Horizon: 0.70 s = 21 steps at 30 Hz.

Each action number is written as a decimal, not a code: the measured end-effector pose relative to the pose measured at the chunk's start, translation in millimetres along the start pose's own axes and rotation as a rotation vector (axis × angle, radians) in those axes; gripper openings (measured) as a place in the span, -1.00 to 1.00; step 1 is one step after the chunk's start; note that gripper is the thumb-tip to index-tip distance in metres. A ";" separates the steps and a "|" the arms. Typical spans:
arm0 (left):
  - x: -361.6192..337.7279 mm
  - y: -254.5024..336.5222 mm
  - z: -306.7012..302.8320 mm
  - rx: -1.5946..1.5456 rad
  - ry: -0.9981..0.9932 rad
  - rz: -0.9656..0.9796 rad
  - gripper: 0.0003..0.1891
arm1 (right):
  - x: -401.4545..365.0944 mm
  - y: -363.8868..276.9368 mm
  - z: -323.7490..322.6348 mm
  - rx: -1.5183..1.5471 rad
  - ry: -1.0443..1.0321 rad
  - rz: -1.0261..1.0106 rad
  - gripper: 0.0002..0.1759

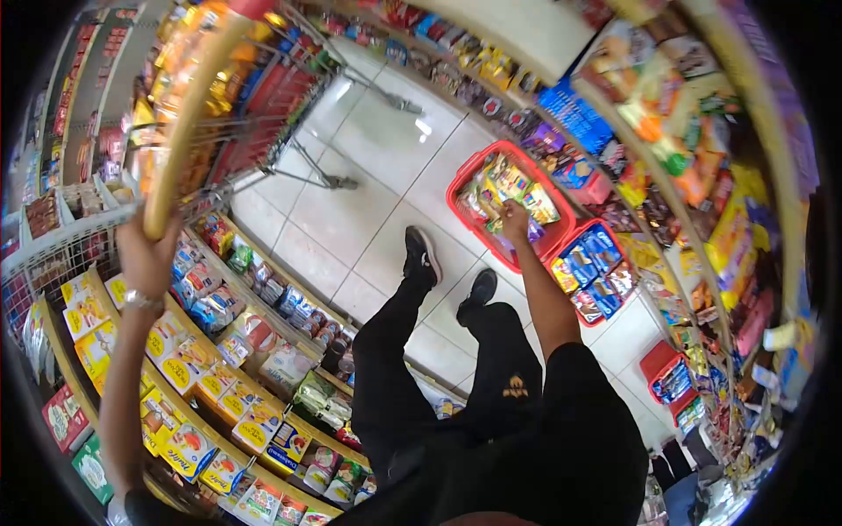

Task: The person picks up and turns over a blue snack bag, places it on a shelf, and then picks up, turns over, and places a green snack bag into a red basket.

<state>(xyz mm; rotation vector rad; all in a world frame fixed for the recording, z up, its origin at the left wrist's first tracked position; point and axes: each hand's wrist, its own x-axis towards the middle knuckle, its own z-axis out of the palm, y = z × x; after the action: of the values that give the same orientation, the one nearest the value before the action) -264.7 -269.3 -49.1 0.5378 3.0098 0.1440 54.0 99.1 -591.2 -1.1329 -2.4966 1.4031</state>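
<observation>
Cart handle (190, 118) in left hand (147, 256), right hand (516, 221) over basket (453, 195)

Light bright | glare on floor tiles (386, 175) | left hand (147, 261) blurred | edges bowed, corners black

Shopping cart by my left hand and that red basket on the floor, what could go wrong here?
The shopping cart stands on wheels on smooth tile, so a pull by your left hand on the yellow handle could roll it.

Your right hand is down at the packets in the red basket; a careless lift might spill some.

Your black shoe is near that basket, so you might trip.
</observation>
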 end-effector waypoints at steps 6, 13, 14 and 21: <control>-6.3 6.6 -2.6 0.064 0.177 0.140 -0.53 | -54.1 -125.9 -113.0 0.481 -0.059 0.113 -0.79; -65.2 71.5 67.6 0.099 0.825 -0.061 -0.29 | -176.4 -290.9 -240.2 1.039 -0.065 0.197 -0.55; -88.9 104.3 92.7 0.197 0.810 -0.083 -0.22 | -188.8 -304.7 -257.9 1.025 -0.090 0.190 -0.57; -208.4 290.5 27.7 -1.884 -0.888 -0.099 -0.53 | -274.3 -377.7 -371.2 1.261 -0.187 -0.027 -0.56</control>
<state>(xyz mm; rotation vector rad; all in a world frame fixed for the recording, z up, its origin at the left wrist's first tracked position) 31.9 -68.4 -32.5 0.0818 1.0805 1.7357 182.2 74.5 -9.2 -0.6441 -1.1058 2.4764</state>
